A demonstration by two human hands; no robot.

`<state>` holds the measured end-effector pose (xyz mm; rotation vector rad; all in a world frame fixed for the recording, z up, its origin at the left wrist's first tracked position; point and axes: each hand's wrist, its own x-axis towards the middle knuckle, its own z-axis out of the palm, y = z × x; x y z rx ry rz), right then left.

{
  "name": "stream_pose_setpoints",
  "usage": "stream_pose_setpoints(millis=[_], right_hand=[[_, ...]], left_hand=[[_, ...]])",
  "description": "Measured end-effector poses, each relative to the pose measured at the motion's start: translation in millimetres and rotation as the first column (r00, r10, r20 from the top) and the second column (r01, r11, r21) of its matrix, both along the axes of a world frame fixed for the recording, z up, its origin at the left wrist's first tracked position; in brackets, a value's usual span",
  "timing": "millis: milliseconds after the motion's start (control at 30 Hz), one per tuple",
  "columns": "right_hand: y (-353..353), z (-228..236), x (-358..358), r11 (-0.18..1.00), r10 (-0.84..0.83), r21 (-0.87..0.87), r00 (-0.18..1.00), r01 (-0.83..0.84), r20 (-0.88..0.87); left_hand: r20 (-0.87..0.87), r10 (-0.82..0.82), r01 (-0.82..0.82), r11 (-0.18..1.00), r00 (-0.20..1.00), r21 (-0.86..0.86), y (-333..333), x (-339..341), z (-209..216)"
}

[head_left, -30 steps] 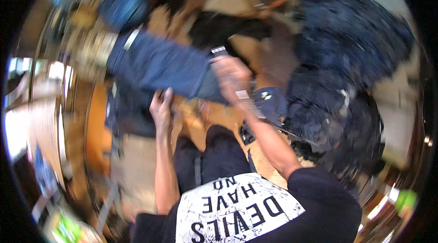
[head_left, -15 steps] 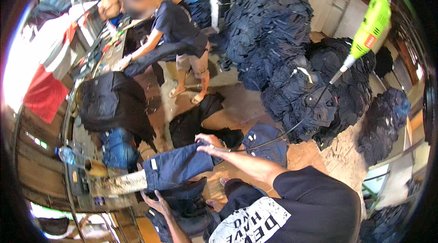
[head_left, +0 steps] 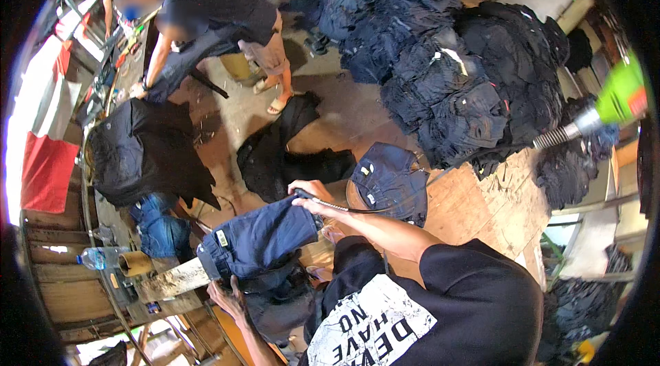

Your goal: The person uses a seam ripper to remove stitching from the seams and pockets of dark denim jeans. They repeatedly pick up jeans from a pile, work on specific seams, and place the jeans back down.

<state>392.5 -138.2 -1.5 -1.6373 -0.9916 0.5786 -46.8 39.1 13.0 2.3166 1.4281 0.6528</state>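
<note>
Dark blue jeans are pulled over a pale, stained board, with a light label near the waistband. Above the far leg end, my right hand is closed around the slim handpiece of a flexible-shaft rotary tool. Its black cable runs right, toward a bright green motor unit at the upper right. My left hand is at the near edge of the waistband, thumb and fingers apart. Whether it touches the cloth I cannot tell. The handpiece's tip is too small to make out.
Folded jeans and black trousers lie on the floor ahead. Big heaps of dark garments rise beyond. A co-worker bends over cloth at the bench. Black garments, a bottle and a bamboo cup stand left.
The whole view has shifted, and the green motor unit now sits farther right and lower. My left hand is closer to the waistband. The co-worker leans lower over the bench.
</note>
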Motion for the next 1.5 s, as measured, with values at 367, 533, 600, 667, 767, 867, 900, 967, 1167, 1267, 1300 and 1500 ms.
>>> stream_pose_setpoints(millis=[367, 533, 600, 667, 767, 867, 900, 967, 1167, 1267, 1300, 1500], right_hand=[[32, 32, 203, 0.905, -0.391, -0.005, 0.835, 0.426, 0.386], [79, 56, 100, 0.986, 0.058, 0.118, 0.907, -0.117, 0.416], [81, 44, 22, 0.88, 0.338, 0.185, 0.849, -0.438, 0.405], [87, 28, -55, 0.807, 0.464, 0.163, 0.78, -0.568, 0.421], [92, 10, -106, 0.729, 0.661, -0.099, 0.659, -0.678, 0.359], [88, 3, -110, 0.84, 0.493, 0.0, 0.765, -0.542, 0.415], [89, 2, -107, 0.857, 0.422, 0.121, 0.817, -0.501, 0.393], [84, 3, -106, 0.863, 0.448, 0.051, 0.808, -0.503, 0.382], [96, 9, -120, 0.908, 0.39, 0.021, 0.864, -0.418, 0.32], [97, 17, -120, 0.906, 0.404, 0.008, 0.872, -0.423, 0.277], [98, 19, -119, 0.91, 0.385, 0.06, 0.888, -0.411, 0.252], [97, 32, -134, 0.948, 0.318, -0.012, 0.948, -0.318, -0.003]], left_hand=[[0.111, 0.166, -0.15, 0.979, 0.98, -0.14, -112, 273, 24], [0.134, 0.252, -0.265, 0.961, 0.958, 0.084, -12, 186, -4], [0.103, 0.161, -0.171, 0.981, 0.982, 0.094, 50, 127, -23], [0.06, 0.178, -0.179, 0.984, 0.982, -0.001, 106, 94, -34], [-0.127, 0.181, -0.165, 0.978, 0.975, 0.128, 135, 88, -10], [-0.237, 0.407, -0.335, 0.896, 0.882, 0.291, 80, 94, 31], [-0.245, 0.422, -0.323, 0.876, 0.873, 0.358, 49, 94, 41], [-0.295, 0.24, -0.269, 0.961, 0.925, -0.062, -4, 94, 45], [-0.094, 0.278, -0.291, 0.939, 0.956, -0.181, -18, 85, 32], [0.026, 0.261, -0.238, 0.915, 0.965, -0.324, -3, 76, 44], [0.048, 0.252, -0.214, 0.897, 0.967, -0.387, 3, 75, 46], [0.179, 0.235, -0.172, 0.935, 0.955, -0.31, 0, 64, 43]])
